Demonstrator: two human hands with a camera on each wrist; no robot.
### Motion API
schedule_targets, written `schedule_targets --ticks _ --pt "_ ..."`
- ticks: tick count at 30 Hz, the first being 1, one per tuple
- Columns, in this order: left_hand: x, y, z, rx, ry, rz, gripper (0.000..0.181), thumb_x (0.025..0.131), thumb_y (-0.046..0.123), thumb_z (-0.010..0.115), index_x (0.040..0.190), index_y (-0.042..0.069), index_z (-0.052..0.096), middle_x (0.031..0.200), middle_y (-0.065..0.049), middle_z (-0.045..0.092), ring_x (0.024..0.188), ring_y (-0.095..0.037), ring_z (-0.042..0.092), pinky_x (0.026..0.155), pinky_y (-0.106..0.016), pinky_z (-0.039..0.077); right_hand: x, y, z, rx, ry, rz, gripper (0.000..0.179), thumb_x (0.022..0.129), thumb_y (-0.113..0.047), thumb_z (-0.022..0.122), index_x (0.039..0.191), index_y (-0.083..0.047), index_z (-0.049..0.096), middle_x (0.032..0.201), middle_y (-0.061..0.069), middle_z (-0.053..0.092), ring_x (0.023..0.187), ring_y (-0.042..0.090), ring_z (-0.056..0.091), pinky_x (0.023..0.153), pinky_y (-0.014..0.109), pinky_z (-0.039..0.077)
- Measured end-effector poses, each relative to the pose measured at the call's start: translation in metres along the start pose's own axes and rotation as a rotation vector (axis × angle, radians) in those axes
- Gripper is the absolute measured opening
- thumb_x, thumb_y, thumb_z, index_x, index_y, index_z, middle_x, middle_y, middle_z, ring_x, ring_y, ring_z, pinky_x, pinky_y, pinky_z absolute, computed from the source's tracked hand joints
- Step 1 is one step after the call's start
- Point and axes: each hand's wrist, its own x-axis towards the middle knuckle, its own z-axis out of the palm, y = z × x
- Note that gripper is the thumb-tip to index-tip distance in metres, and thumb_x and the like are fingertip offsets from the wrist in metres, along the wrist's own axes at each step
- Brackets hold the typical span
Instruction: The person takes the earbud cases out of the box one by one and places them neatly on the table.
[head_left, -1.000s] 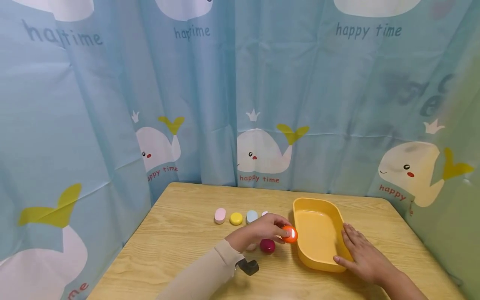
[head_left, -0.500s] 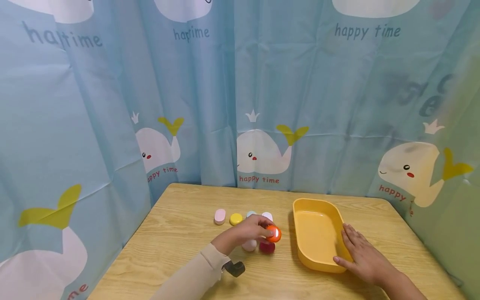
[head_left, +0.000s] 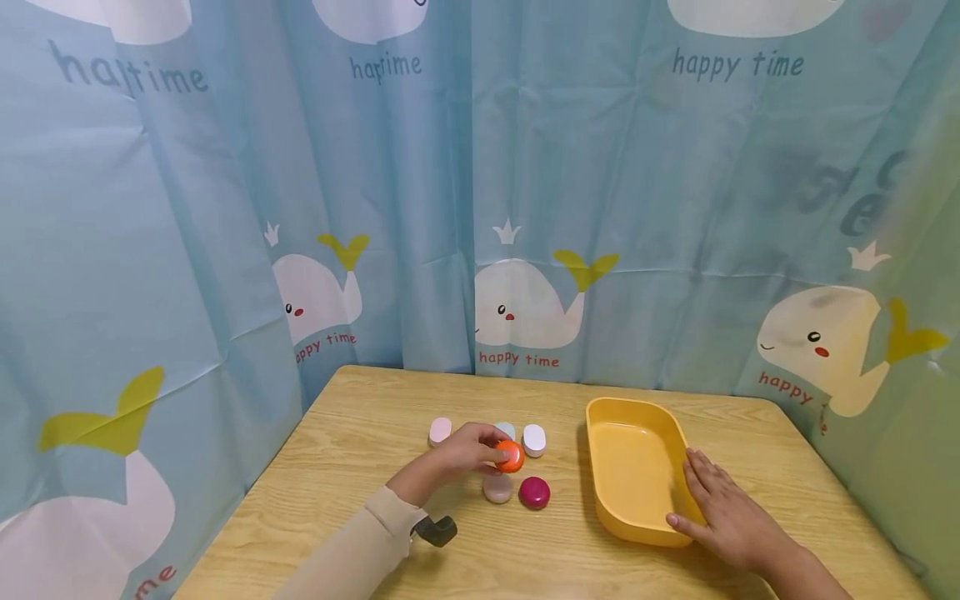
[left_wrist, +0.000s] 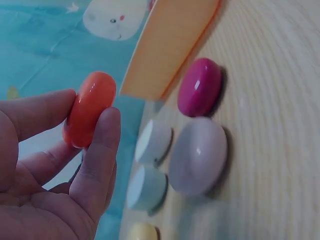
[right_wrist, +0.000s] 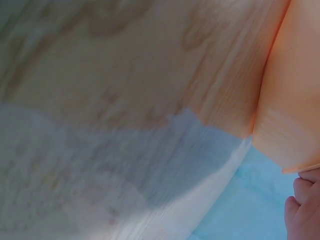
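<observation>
My left hand (head_left: 467,450) pinches an orange, glossy, rounded disc (head_left: 512,457) between thumb and fingertips. In the left wrist view the disc (left_wrist: 92,107) is held up on edge, apart from the other pieces. Below the hand lie a pale mauve disc (head_left: 498,488) and a magenta disc (head_left: 535,492). Just beyond it are a white oval piece (head_left: 535,440) and a partly covered light blue one (head_left: 506,430). On the right, my right hand (head_left: 731,517) rests with straight fingers against the side of a yellow tray (head_left: 637,467), thumb at its near rim.
A pink oval piece (head_left: 441,431) lies left of the others. The yellow piece (left_wrist: 142,232) shows at the bottom of the left wrist view, hidden behind the hand in the head view. A blue whale-print curtain (head_left: 420,208) hangs behind the wooden table (head_left: 315,483).
My left hand has moved left with the orange disc, from beside the tray to over the row of pieces. The magenta and white pieces have come into full sight. The right hand stays put.
</observation>
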Motion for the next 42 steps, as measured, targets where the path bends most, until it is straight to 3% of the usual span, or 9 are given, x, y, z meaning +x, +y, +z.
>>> schedule_targets --ticks 9,21,29,35,42 --pt "-0.013 -0.024 -0.021 -0.06 0.051 -0.015 0.031 0.09 0.001 0.067 0.118 -0.011 0.059 0.106 -0.013 0.062 0.092 -0.022 0.062 0.087 -0.048 0.053 -0.002 0.0 0.002 0.0 -0.003 0.002 0.086 0.095 -0.051 0.056 0.145 0.014 0.029 0.152 0.03 0.023 0.144 0.038 0.016 0.107 0.014 -0.015" --pt "-0.023 -0.033 -0.036 -0.018 0.058 -0.012 0.03 0.091 0.004 0.067 0.116 -0.011 0.059 0.102 -0.012 0.062 0.086 -0.019 0.064 0.083 -0.042 0.056 0.0 0.0 0.0 -0.026 0.04 -0.033 0.084 0.095 -0.049 0.056 0.144 0.014 0.029 0.151 0.031 0.025 0.144 0.037 0.016 0.108 0.015 -0.014" --pt "-0.029 -0.043 -0.045 0.035 0.074 -0.027 0.026 0.091 0.004 0.068 0.114 -0.007 0.062 0.097 -0.008 0.064 0.083 -0.017 0.064 0.077 -0.033 0.057 -0.001 0.001 0.002 -0.006 -0.001 0.004 0.086 0.095 -0.051 0.055 0.146 0.013 0.028 0.153 0.03 0.021 0.144 0.037 0.014 0.106 0.014 -0.016" --pt "-0.035 -0.045 -0.047 0.085 0.099 -0.043 0.026 0.09 0.002 0.068 0.113 -0.007 0.062 0.1 -0.01 0.062 0.086 -0.018 0.062 0.077 -0.035 0.057 -0.002 0.0 0.003 0.009 -0.006 0.017 0.086 0.096 -0.051 0.055 0.145 0.013 0.028 0.155 0.028 0.018 0.144 0.037 0.013 0.106 0.014 -0.016" --pt "-0.034 -0.051 -0.049 0.121 0.106 -0.014 0.026 0.087 0.002 0.07 0.11 -0.006 0.063 0.099 -0.012 0.058 0.088 -0.019 0.059 0.075 -0.033 0.057 -0.001 -0.002 -0.001 0.007 -0.005 0.009 0.085 0.095 -0.05 0.055 0.145 0.014 0.028 0.153 0.03 0.022 0.143 0.04 0.016 0.106 0.014 -0.016"
